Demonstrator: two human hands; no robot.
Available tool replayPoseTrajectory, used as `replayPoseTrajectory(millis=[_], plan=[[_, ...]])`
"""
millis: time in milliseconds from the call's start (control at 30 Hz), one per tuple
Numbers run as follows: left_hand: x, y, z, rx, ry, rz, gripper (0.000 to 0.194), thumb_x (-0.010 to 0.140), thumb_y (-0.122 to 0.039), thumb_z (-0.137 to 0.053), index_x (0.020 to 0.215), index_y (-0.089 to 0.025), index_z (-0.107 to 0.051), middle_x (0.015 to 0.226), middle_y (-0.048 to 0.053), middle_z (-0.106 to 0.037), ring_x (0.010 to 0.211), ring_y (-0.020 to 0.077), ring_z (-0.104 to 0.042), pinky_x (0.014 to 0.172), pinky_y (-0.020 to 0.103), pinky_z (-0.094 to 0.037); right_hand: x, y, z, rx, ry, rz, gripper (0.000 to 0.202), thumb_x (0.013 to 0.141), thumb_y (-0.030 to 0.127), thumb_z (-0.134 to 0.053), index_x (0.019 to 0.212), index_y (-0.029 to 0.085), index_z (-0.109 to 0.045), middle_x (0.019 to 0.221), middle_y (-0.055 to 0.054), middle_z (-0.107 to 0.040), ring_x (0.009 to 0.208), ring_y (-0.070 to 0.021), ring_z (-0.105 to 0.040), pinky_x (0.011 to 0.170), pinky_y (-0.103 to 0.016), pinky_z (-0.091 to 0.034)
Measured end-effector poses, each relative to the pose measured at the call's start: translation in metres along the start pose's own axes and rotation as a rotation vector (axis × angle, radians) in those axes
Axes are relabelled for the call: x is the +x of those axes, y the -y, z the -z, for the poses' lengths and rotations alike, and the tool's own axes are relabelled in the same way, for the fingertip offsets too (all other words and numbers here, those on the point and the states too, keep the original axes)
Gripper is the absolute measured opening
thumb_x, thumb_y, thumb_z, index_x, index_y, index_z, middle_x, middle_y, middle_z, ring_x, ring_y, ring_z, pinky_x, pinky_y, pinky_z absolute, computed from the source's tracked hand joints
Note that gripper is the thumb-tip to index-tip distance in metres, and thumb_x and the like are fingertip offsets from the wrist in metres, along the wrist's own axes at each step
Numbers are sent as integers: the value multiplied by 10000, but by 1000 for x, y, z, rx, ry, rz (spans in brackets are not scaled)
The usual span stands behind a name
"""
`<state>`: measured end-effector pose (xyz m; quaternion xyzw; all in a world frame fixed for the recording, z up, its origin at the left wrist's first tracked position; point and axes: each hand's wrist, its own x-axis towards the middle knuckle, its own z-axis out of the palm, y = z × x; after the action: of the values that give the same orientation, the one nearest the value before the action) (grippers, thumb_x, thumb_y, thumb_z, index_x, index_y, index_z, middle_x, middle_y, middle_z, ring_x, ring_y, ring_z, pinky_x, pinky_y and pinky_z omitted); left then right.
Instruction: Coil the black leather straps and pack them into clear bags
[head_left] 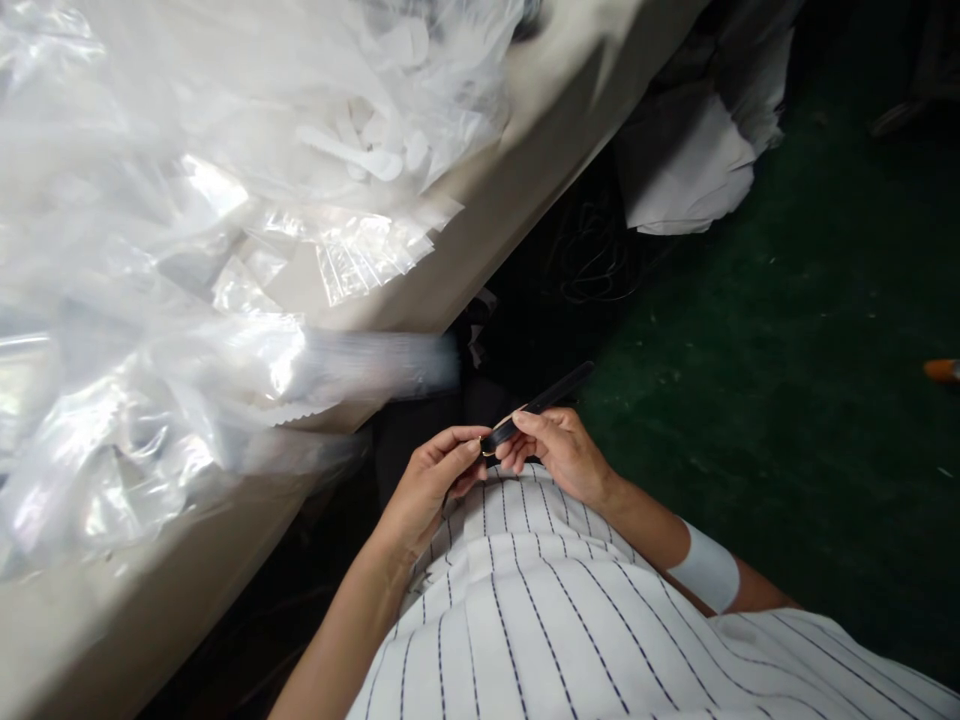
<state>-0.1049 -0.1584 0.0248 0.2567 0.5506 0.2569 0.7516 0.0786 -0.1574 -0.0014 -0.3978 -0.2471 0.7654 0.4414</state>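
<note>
Close to my striped shirt, both hands work on a narrow black strap (pixel 559 388) with a small gold-coloured metal piece at its near end. My left hand (pixel 444 468) pinches that metal end between thumb and fingers. Further along the strap, my right hand (pixel 556 447) grips it with the thumb on top, and the free end sticks out up and to the right. The exact shape of the metal piece is too small to make out.
A pale table (pixel 480 245) runs diagonally on the left, piled with clear plastic bags (pixel 135 420), some overhanging its edge. White pieces (pixel 367 155) show inside one bag. White sheets (pixel 686 165) and dark cables (pixel 600 265) lie by the green floor (pixel 787 400).
</note>
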Motion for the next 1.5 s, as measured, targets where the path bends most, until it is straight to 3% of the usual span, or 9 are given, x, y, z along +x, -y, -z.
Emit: replayPoseTrajectory(millis=[133, 367, 500, 767, 1167, 1367, 1500], plan=[[0, -2, 3, -7, 4, 8, 310, 786, -314, -740, 1048, -152, -713, 782, 45, -696, 560, 66, -527, 508, 178, -353, 3, -2, 1, -28, 38, 4, 364, 919, 394, -597, 774, 98, -752, 717, -106, -742, 619, -155, -705, 553, -197, -557], [1, -2, -6, 16, -181, -108, 348, 691, -274, -819, 998, -139, -728, 724, 28, -712, 558, 70, -546, 548, 187, -431, 2, -2, -6, -100, 14, 43, 348, 915, 415, -604, 857, 105, -750, 768, -104, -741, 642, -155, -699, 581, -221, -571], [0, -1, -9, 33, -206, -143, 332, 676, -255, -820, 968, -137, -716, 756, 30, -714, 592, 85, -572, 560, 194, -452, 1, -3, -6, -104, 14, 87, 338, 928, 405, -586, 871, 111, -742, 777, -99, -738, 645, -156, -695, 583, -230, -569], [-1, -1, 0, 60, -120, -158, 332, 725, -288, -799, 1024, -167, -722, 841, 45, -722, 713, 110, -599, 621, 196, -472, 3, -2, -1, -113, 42, 104, 326, 940, 398, -573, 894, 114, -727, 799, -97, -742, 659, -161, -697, 585, -242, -573], [2, 2, 1, 78, -139, -176, 277, 734, -279, -797, 973, -162, -719, 760, 13, -694, 646, 83, -558, 576, 178, -448, 4, 3, -3, -242, 91, 120, 347, 935, 423, -565, 884, 112, -708, 782, -86, -713, 668, -173, -686, 600, -279, -587], [1, 3, 3, 94, -172, -215, 286, 722, -267, -804, 973, -154, -726, 740, 10, -683, 644, 83, -558, 590, 182, -445, 1, 2, -6, -467, 122, 264, 315, 977, 362, -502, 883, 130, -694, 817, -71, -688, 682, -158, -663, 607, -276, -568], [-1, 8, -4, 102, -226, -268, 265, 727, -253, -792, 970, -167, -734, 806, 22, -711, 698, 111, -609, 642, 209, -485, -7, 0, -9, -806, 103, 530, 187, 975, 234, -504, 936, 160, -671, 849, -66, -683, 763, -166, -654, 680, -290, -546]])
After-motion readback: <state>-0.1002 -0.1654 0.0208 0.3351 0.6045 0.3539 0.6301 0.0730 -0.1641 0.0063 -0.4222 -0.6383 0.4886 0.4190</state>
